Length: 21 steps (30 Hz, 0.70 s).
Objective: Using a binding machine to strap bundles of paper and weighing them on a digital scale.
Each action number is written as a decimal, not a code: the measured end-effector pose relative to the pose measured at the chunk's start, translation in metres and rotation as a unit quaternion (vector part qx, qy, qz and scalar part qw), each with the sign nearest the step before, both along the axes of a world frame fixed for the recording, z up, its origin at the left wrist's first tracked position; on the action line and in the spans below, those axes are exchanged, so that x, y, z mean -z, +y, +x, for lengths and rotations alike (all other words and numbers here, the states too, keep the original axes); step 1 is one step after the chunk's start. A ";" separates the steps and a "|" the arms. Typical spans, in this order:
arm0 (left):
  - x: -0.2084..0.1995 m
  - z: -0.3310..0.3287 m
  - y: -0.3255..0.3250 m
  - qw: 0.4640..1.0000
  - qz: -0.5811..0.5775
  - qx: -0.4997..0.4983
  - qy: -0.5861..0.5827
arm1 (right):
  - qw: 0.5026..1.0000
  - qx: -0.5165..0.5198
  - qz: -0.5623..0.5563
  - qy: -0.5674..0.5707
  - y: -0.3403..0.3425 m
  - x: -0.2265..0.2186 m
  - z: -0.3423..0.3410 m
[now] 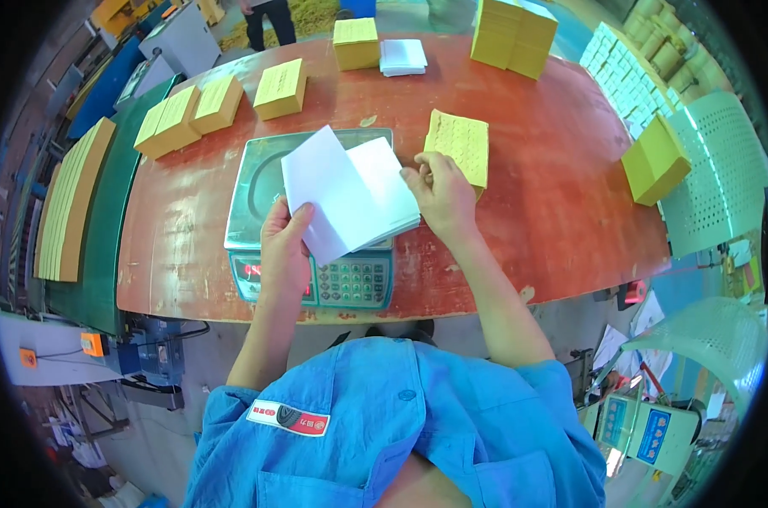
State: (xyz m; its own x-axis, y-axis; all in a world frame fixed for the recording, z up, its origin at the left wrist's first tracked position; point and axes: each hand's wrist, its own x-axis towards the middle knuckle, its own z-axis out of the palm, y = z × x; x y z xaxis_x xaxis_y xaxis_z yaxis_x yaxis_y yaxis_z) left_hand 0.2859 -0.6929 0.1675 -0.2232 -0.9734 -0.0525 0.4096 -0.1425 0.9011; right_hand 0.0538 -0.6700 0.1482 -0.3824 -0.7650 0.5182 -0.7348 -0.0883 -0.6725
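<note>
My left hand (287, 241) is closed on a stack of white paper sheets (331, 190), thumb on top. The sheets are fanned apart, one part tilted up on the left and the other (382, 190) spread to the right. At their right edge is my right hand (448, 196), its fingers curled with the thumb close to the paper; what they pinch, if anything, I cannot make out. Beneath the sheets stands a digital weighing scale (253, 182) with a metal pan and keypad. Just beyond my right hand sits a yellow block-shaped stack (468, 144).
The red table (561, 195) also bears several yellow stacks (280, 89) along its far side, a small white paper pile (402, 57) and a yellow stack (656, 161) at right. A long yellow row (75, 203) lies on a green surface at left. Another person (269, 21) stands beyond.
</note>
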 end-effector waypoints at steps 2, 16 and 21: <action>0.009 0.005 0.000 1.000 0.025 -0.013 0.007 | 0.996 -0.002 0.090 -0.014 -0.002 0.006 0.002; 0.022 0.086 0.003 0.987 -0.027 -0.153 -0.049 | 0.983 -0.013 0.184 -0.021 -0.016 0.012 0.001; 0.040 0.122 -0.003 0.973 -0.034 -0.163 -0.161 | 0.996 -0.013 -0.054 0.071 0.003 0.000 -0.017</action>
